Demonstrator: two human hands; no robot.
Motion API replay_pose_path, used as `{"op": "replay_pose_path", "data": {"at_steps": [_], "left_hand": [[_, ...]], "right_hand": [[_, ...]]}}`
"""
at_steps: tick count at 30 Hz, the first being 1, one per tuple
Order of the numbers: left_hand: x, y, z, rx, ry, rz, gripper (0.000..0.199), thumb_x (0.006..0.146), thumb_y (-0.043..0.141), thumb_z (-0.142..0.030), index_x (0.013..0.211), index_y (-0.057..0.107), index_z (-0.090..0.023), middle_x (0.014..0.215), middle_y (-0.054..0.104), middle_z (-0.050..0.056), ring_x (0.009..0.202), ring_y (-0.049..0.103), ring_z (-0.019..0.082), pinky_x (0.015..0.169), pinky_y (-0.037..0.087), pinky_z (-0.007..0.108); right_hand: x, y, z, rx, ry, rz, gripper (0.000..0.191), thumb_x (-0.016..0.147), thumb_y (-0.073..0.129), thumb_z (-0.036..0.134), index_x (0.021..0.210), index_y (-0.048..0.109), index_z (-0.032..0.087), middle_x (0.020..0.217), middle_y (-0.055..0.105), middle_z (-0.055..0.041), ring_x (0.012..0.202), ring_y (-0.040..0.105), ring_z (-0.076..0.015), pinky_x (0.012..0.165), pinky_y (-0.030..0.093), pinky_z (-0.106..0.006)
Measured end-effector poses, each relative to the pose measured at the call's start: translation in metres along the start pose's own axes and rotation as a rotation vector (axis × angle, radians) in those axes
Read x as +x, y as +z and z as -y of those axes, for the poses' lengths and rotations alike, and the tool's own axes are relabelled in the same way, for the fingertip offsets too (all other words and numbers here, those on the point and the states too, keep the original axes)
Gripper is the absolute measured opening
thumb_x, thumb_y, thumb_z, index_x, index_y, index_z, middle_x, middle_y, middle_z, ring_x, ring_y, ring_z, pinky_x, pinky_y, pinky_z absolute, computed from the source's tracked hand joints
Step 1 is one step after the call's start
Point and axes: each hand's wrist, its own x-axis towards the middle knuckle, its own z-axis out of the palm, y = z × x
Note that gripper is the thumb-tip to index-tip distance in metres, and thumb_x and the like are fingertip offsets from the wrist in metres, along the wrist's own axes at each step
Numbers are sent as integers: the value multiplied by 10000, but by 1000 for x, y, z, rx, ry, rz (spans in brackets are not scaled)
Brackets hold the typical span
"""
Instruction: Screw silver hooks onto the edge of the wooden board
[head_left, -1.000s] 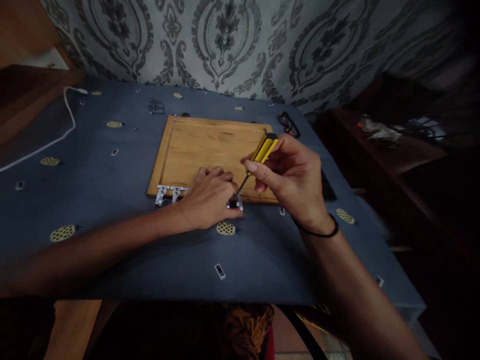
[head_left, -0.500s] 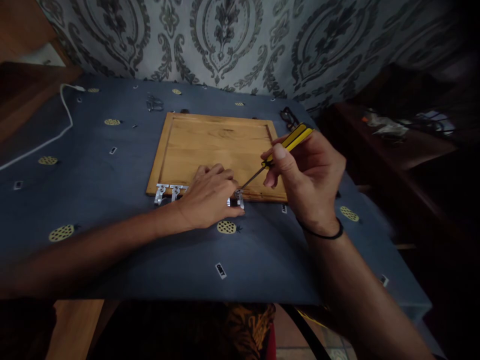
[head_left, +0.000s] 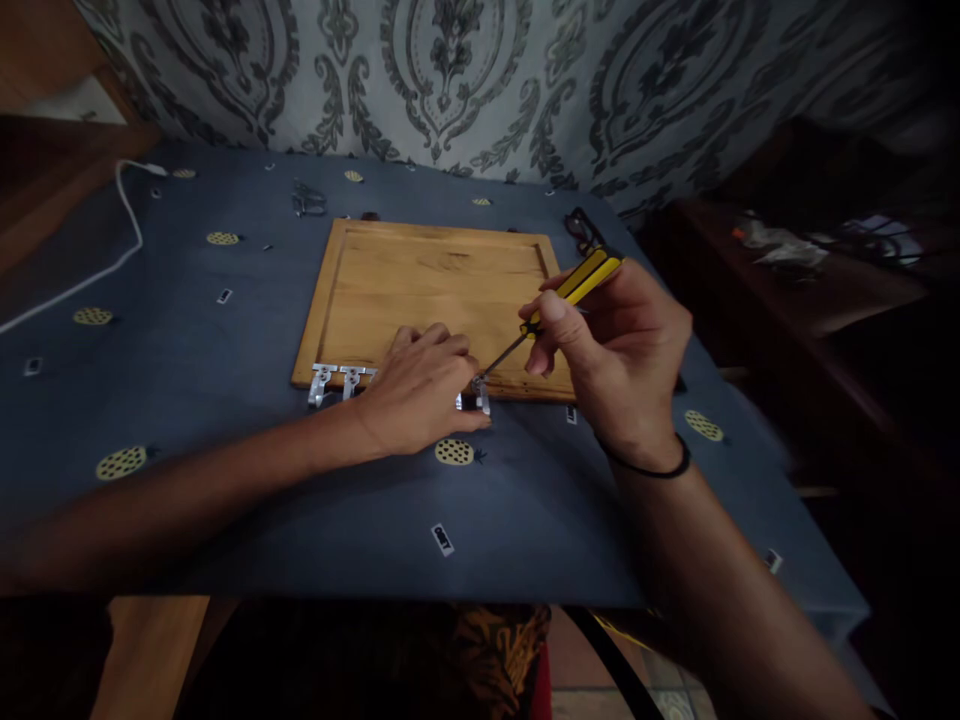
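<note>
- Yellow screwdriver [head_left: 583, 282], tip at a metal hinge [head_left: 483, 400]
- Right hand [head_left: 630, 350]: fingers gripping its handle
- Left hand [head_left: 420, 392] over wooden board [head_left: 439, 285]; cannot tell if fingers grip

The board [head_left: 442, 290] lies on the table [head_left: 337, 540], hinges [head_left: 321, 385] along its near edge, cable [head_left: 129, 204] to its left.

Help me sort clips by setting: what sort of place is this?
Probably a room at home, serving as a workspace: the pineapple-print tablecloth and ornate wall covering look domestic; the right hand holds a screwdriver.
</note>
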Motion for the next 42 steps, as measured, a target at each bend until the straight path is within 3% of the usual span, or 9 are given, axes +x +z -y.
{"op": "replay_pose_path", "data": {"at_steps": [5,14,21,25,30,34,38,42], "left_hand": [[0,1,0,2,3,-8,349,898,773,-498,1002,745,-166,1127,711,83,1141,566,306,913,381,426],[0,3,1,-1,8,-20,359,903,768,-500,1012,740,-158,1131,711,83,1144,567,306,916,382,426],[1,2,0,1,-7,5,372,898,780,-495,1050,748,-157,1169,711,81,1168,566,310,922,380,435],[1,3,1,4,-4,-8,366,888,791,-495,1021,742,-157,1145,714,80,1154,568,305,913,380,424],[0,5,2,-1,5,-22,356,891,788,-490,1012,737,-159,1117,712,77,1147,564,303,912,378,420],[0,5,1,10,6,-29,343,888,790,-488,991,734,-165,1108,711,76,1126,562,298,906,370,409],[0,4,1,3,6,-30,332,883,795,-483,981,740,-171,1109,715,75,1120,568,297,888,366,404],[1,3,1,11,-2,-23,357,881,797,-497,997,748,-162,1129,717,80,1143,575,306,891,374,415]], "right_hand": [[-1,0,1,14,3,14,304,755,904,461,811,678,265,789,694,27,398,553,-99,343,418,-268],[-2,-1,1,-28,18,62,331,840,822,530,834,634,258,791,692,37,430,574,-87,384,486,-247],[-2,1,6,26,27,50,358,749,911,467,797,630,251,793,678,32,416,585,-95,356,483,-258],[-1,-3,5,29,63,101,312,818,861,466,840,630,257,808,724,20,449,604,-104,413,534,-270],[-2,-8,4,22,89,148,255,885,798,472,1058,757,289,854,747,16,502,648,-108,519,599,-289],[-2,-7,3,-24,63,95,211,805,877,431,896,782,266,838,746,17,459,597,-91,429,542,-265],[-3,-3,2,35,60,63,286,687,964,379,777,728,243,778,743,30,428,567,-87,367,495,-245],[-2,-4,4,54,59,107,253,775,902,417,946,771,285,793,737,37,454,600,-96,435,547,-267]]}}
